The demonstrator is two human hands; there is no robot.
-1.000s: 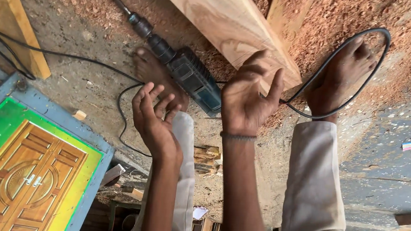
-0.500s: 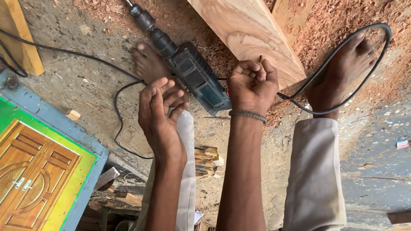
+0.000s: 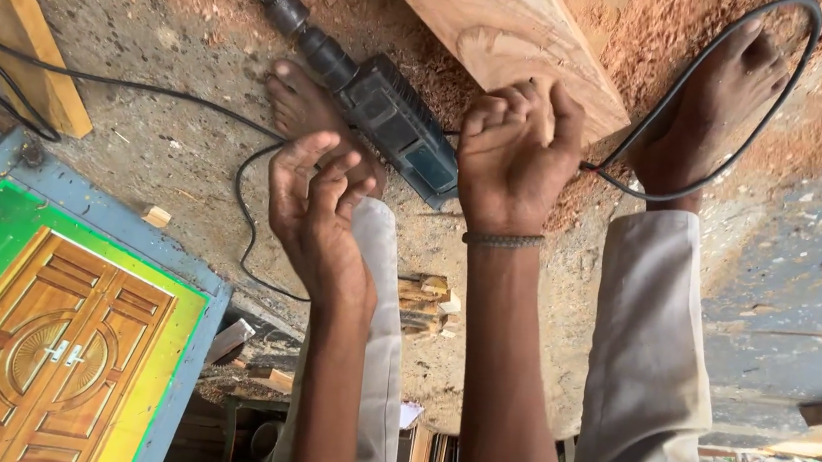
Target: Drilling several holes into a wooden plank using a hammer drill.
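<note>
Hovering above the power drill (image 3: 382,118), the left hand (image 3: 317,217) hangs half-open and empty, the right hand (image 3: 513,161) fisted, apparently empty.

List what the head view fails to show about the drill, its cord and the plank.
- Drill: bit tip cut off by the top edge; rear hidden behind the right hand.
- Cord: runs off the left edge, plug unseen.
- Plank: far end past the top edge.
- Left hand: palm faces away.

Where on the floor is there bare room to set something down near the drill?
Bare concrete lies between the yellow plank, the cord and the door picture panel. More lies right of the right foot, on the grey floor. It is crowded around the drill, the wooden board and the sawdust.
</note>
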